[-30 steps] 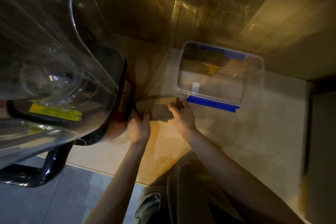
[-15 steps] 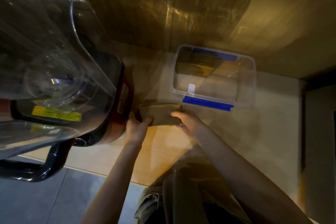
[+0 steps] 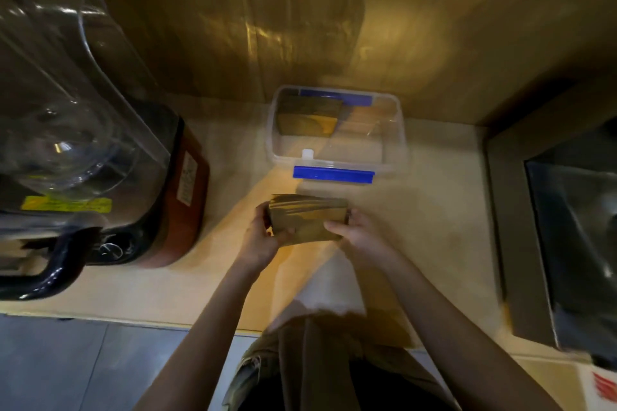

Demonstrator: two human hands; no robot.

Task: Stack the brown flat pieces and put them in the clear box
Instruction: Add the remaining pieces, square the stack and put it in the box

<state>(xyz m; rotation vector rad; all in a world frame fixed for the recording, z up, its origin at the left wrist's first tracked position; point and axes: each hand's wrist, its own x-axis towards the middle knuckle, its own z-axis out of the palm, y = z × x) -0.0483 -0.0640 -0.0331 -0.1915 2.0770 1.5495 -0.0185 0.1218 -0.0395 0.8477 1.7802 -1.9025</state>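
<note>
A stack of brown flat pieces (image 3: 305,218) is held a little above the wooden counter, just in front of the clear box (image 3: 399,140). My left hand (image 3: 262,237) grips its left edge and my right hand (image 3: 359,233) grips its right edge. The clear box has blue clips on its near and far sides and stands open at the back of the counter. Inside it, at the far left, lies another brown flat piece (image 3: 309,118).
A large blender with a clear jug and a dark red base (image 3: 180,197) stands at the left. A steel sink (image 3: 574,243) is set into the counter at the right. A glossy wall panel (image 3: 300,17) rises behind the box.
Both hands lifted the brown stack from beside the blender base and brought it to the right, in front of the box. The camera also shifted left and tilted.
</note>
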